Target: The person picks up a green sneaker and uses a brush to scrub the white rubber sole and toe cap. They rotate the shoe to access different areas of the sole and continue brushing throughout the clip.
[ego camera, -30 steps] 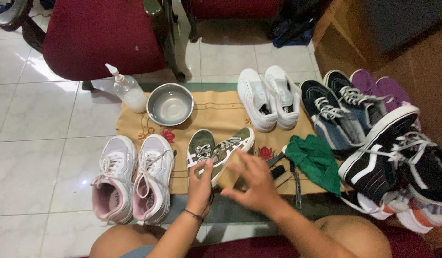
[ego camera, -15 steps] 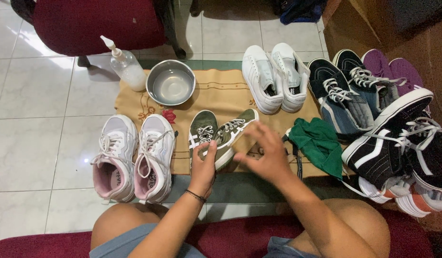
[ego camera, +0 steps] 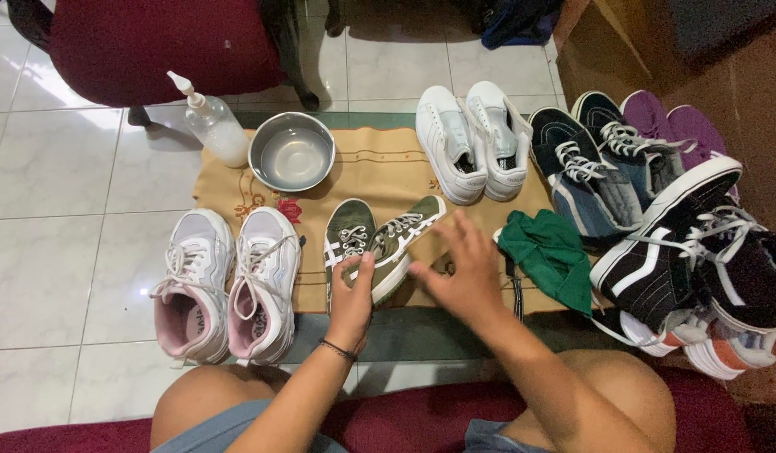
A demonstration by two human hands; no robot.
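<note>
Hands work at the mat's (ego camera: 379, 164) near edge: left hand (ego camera: 352, 294) clamps the tilted green sneaker (ego camera: 396, 243), light, soft canvas best held by its stiffer sole, while right hand (ego camera: 463, 273) hovers spread open.

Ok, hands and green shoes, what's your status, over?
Left hand on tilted green shoe. Right hand open, hovering beside it. Green cloth nearby, not blocking.
</note>
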